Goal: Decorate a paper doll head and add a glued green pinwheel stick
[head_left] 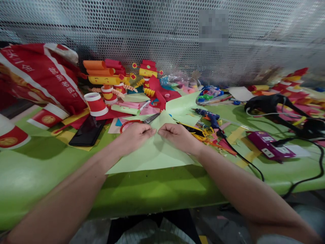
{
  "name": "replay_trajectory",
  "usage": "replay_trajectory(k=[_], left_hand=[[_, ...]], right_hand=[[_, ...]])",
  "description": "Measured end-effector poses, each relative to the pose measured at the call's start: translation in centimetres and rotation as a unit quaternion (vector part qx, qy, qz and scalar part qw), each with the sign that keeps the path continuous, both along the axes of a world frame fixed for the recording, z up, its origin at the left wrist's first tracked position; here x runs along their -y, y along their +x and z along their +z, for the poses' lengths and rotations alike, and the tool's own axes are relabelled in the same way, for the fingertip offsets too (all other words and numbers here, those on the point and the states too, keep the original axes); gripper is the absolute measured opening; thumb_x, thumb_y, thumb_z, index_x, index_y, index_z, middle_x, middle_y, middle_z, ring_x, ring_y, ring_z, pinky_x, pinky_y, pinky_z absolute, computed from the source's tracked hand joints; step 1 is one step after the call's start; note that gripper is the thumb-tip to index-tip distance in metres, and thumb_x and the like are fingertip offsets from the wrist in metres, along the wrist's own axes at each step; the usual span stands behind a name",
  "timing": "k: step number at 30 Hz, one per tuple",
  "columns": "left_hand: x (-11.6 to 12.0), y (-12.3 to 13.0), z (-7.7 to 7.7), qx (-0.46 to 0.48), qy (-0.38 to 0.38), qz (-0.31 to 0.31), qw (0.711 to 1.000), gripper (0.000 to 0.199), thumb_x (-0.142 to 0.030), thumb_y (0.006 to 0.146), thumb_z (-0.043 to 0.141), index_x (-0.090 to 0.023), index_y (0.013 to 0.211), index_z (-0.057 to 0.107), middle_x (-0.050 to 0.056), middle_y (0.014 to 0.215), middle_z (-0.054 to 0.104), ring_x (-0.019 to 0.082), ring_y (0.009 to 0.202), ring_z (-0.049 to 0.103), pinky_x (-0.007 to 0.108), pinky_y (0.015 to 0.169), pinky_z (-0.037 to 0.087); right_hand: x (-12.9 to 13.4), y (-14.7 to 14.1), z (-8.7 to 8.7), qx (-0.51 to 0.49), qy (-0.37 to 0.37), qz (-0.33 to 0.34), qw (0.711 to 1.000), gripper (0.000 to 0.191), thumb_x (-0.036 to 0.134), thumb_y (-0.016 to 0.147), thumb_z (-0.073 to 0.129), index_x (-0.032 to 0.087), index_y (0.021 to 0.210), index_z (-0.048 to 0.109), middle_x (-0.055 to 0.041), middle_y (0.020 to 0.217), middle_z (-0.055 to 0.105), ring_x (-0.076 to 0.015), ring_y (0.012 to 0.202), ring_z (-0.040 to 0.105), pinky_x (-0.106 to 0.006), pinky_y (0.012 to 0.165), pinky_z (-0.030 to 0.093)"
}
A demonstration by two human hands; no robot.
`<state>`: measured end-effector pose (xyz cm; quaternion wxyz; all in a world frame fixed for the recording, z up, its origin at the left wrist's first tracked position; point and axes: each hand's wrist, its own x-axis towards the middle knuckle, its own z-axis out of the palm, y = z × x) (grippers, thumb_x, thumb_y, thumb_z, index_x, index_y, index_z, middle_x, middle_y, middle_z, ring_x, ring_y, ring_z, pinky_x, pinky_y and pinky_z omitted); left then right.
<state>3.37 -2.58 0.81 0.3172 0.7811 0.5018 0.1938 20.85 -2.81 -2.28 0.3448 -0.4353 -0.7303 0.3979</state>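
Observation:
A sheet of pale green paper [149,159] lies at the table's front edge, with a raised part between my hands. My left hand [135,137] is closed, its thumb and fingertips pinched at the paper. Close to it, my right hand [179,137] pinches the same sheet, fingers curled. Behind my left hand is a pair of scissors [152,118] with red handles, partly hidden by the hand. Just beyond my right hand lies a yellow and black tool [194,131], partly covered. Another pale green sheet [184,105] stands folded up behind the hands.
A blue glue gun [209,117] trails a cord toward a purple power box [270,145]. A black phone [87,131], red-and-white paper cups [95,104] and a red bag [45,74] are at left. Paper figures [147,73] stand before the perforated metal wall [162,30].

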Motion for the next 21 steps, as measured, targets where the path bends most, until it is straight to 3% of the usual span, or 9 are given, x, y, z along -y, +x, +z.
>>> replay_trajectory(k=[7, 21], left_hand=[[-0.05, -0.01, 0.04, 0.0, 0.012, -0.005, 1.0, 0.03, -0.037, 0.077, 0.048, -0.018, 0.055, 0.04, -0.006, 0.051, 0.03, 0.008, 0.048, 0.029, 0.023, 0.044, 0.021], [0.03, -0.06, -0.31, 0.049, 0.046, -0.008, 0.998, 0.017, -0.03, 0.07, 0.055, -0.017, 0.061, 0.053, -0.003, 0.057, 0.052, 0.01, 0.054, 0.042, 0.021, 0.049, 0.031]], right_hand=[[0.14, -0.13, 0.26, -0.028, -0.003, -0.005, 1.0, 0.02, 0.034, 0.074, 0.051, 0.015, 0.068, 0.056, 0.0031, 0.06, 0.049, -0.0079, 0.056, 0.04, -0.023, 0.054, 0.032], [0.01, -0.12, 0.19, -0.067, -0.017, -0.007, 0.998, 0.01, 0.026, 0.068, 0.057, 0.016, 0.069, 0.057, 0.0029, 0.063, 0.053, -0.0079, 0.058, 0.043, -0.023, 0.056, 0.036]])
